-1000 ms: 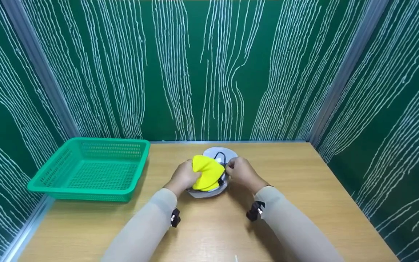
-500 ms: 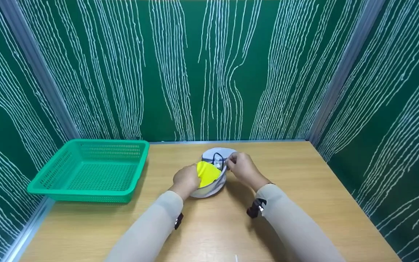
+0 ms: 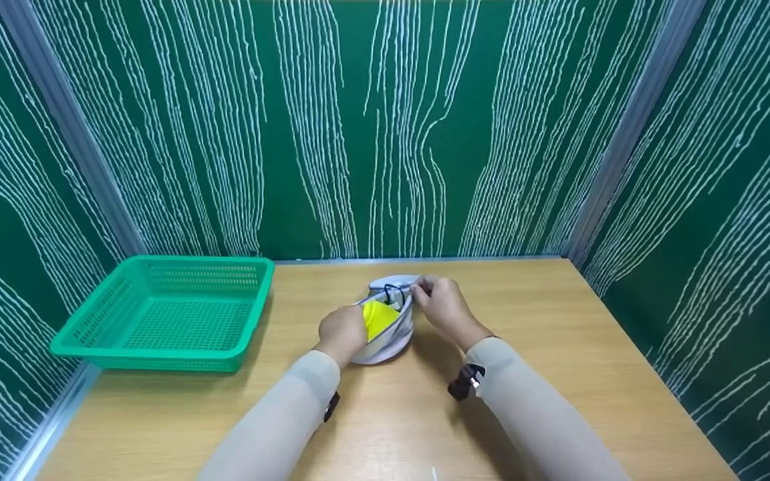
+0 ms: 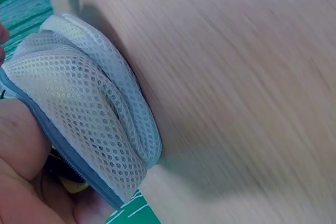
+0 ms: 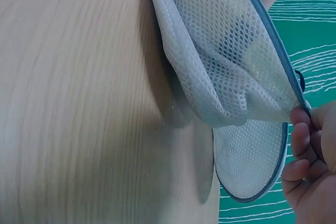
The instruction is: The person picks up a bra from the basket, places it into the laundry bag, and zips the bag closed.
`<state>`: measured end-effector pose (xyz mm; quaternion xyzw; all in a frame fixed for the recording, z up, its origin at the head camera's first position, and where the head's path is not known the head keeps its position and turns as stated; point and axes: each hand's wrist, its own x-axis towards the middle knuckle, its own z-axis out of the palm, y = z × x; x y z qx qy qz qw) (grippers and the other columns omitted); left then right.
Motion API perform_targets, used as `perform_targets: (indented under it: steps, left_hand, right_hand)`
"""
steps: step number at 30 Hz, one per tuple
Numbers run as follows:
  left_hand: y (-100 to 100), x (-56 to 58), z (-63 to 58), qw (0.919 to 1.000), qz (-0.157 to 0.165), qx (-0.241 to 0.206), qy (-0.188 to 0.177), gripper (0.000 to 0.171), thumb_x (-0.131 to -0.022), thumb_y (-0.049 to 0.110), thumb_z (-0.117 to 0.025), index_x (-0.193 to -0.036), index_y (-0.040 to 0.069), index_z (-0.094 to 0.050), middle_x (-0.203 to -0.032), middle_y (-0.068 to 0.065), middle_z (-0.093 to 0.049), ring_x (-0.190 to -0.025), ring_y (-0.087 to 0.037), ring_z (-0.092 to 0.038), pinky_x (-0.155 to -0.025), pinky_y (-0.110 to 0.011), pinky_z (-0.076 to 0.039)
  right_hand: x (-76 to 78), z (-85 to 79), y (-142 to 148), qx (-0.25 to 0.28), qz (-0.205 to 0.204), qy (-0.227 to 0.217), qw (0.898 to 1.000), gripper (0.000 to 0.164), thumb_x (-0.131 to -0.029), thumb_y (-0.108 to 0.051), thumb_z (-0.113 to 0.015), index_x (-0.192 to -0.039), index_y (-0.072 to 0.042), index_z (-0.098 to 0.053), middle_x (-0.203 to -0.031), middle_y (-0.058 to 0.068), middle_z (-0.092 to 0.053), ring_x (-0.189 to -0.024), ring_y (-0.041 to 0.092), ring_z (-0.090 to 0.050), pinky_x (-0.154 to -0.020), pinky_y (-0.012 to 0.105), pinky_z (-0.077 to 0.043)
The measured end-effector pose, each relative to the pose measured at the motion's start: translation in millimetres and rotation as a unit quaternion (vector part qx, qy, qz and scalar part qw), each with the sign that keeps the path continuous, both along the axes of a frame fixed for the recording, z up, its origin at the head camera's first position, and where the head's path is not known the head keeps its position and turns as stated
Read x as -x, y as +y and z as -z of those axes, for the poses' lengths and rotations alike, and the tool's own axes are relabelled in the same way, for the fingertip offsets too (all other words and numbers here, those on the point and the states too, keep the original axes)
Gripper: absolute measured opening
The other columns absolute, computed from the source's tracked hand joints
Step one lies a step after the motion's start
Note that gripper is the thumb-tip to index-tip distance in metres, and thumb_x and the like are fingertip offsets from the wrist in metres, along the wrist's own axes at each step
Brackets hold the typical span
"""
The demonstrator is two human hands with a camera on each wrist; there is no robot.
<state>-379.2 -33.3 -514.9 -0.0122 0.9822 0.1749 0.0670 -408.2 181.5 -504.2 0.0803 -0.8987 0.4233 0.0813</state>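
A white mesh laundry bag (image 3: 392, 349) with a grey zip edge (image 5: 277, 40) stands unzipped on the table, its round lid (image 5: 247, 163) folded back on the far side. Yellow cloth (image 3: 378, 318) fills part of its mouth, and a dark cord loop (image 3: 395, 292) shows behind the cloth. My left hand (image 3: 343, 334) holds the cloth at the bag's left side; its fingertips are hidden inside the mouth. On the far right, my right hand (image 3: 446, 307) pinches the bag's rim between thumb and forefinger. In the right wrist view, the mesh wall hangs creased from this pinch.
A green plastic basket (image 3: 241, 351) stands on the wooden table (image 3: 525, 314) to the left. Green panels (image 3: 472, 153) with white wavy lines enclose the back and sides. Small black wrist mounts (image 3: 466, 382) sit under both sleeves.
The yellow cloth has gone down into the bag with my left hand. My right hand has drawn the rim up and slightly away, so the near wall stands higher.
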Motion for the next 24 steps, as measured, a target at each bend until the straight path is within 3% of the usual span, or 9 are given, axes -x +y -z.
perform_targets:
  steps: [5, 7, 11, 13, 16, 20, 24]
  left_hand:
    - [-4.9, -2.7, -4.9, 0.9964, -0.023, -0.081, 0.010, 0.041, -0.098, 0.008, -0.085, -0.137, 0.004, -0.071, -0.120, -0.009, -0.075, -0.106, -0.027, -0.065, -0.110, -0.046, -0.058]
    - [-9.5, -1.7, -9.6, 0.9921, -0.038, -0.117, 0.025, 0.046, -0.102, 0.018, -0.084, -0.143, 0.003, -0.070, -0.126, -0.011, -0.075, -0.110, -0.028, -0.066, -0.113, -0.046, -0.058]
    - [-24.1, 5.9, -21.5, 0.9853, -0.057, -0.148, 0.062, 0.050, -0.115, 0.039, -0.067, -0.146, 0.001, -0.071, -0.129, -0.014, -0.074, -0.111, -0.029, -0.067, -0.114, -0.046, -0.060]
    - [-33.4, 11.6, -25.5, 0.9824, -0.061, -0.156, 0.083, 0.044, -0.118, 0.037, -0.059, -0.139, 0.001, -0.075, -0.123, -0.014, -0.074, -0.108, -0.030, -0.068, -0.112, -0.048, -0.061]
    - [-47.3, 19.0, -26.5, 0.9791, -0.065, -0.166, 0.098, 0.035, -0.119, 0.027, -0.053, -0.116, 0.004, -0.080, -0.106, -0.011, -0.071, -0.099, -0.028, -0.066, -0.101, -0.046, -0.063]
    - [-61.1, 27.1, -19.6, 0.9750, -0.077, -0.199, 0.061, 0.038, -0.117, 0.020, -0.053, -0.082, 0.011, -0.064, -0.084, -0.005, -0.056, -0.080, -0.022, -0.056, -0.075, -0.039, -0.051]
    - [-66.9, 31.8, -10.2, 0.9632, -0.085, -0.255, 0.000, 0.040, -0.118, 0.020, -0.051, -0.078, 0.013, -0.054, -0.077, -0.003, -0.050, -0.066, -0.020, -0.052, -0.062, -0.033, -0.046]
  right_hand:
    - [1.4, 1.7, 1.3, -0.001, 0.004, -0.031, 1.000, 0.013, -0.110, -0.012, -0.071, -0.109, -0.003, -0.081, -0.103, 0.011, -0.079, -0.093, 0.020, -0.066, -0.086, 0.034, -0.062]
    - [2.2, 2.7, 2.1, 0.000, 0.005, -0.051, 0.999, 0.013, -0.110, -0.013, -0.071, -0.111, -0.004, -0.082, -0.104, 0.010, -0.079, -0.095, 0.020, -0.067, -0.087, 0.033, -0.062]
    - [4.2, 5.9, 4.0, 0.001, -0.001, -0.079, 0.997, 0.013, -0.111, -0.013, -0.072, -0.113, -0.006, -0.083, -0.108, 0.009, -0.080, -0.098, 0.021, -0.068, -0.089, 0.033, -0.063]
    - [5.3, 7.5, 5.1, -0.004, -0.004, -0.085, 0.996, 0.013, -0.111, -0.013, -0.072, -0.114, -0.006, -0.083, -0.109, 0.009, -0.081, -0.099, 0.021, -0.069, -0.089, 0.032, -0.063]
    - [6.3, 9.7, 7.1, -0.015, -0.007, -0.087, 0.996, 0.013, -0.112, -0.012, -0.072, -0.112, -0.007, -0.083, -0.109, 0.009, -0.081, -0.098, 0.022, -0.069, -0.087, 0.032, -0.062]
    - [7.4, 11.6, 8.9, -0.028, -0.010, -0.090, 0.996, 0.014, -0.112, -0.014, -0.070, -0.109, -0.008, -0.083, -0.108, 0.008, -0.080, -0.097, 0.022, -0.068, -0.086, 0.033, -0.060]
    - [7.4, 12.4, 9.1, -0.029, -0.009, -0.104, 0.994, 0.015, -0.113, -0.016, -0.070, -0.108, -0.011, -0.082, -0.108, 0.006, -0.080, -0.098, 0.022, -0.068, -0.087, 0.034, -0.060]
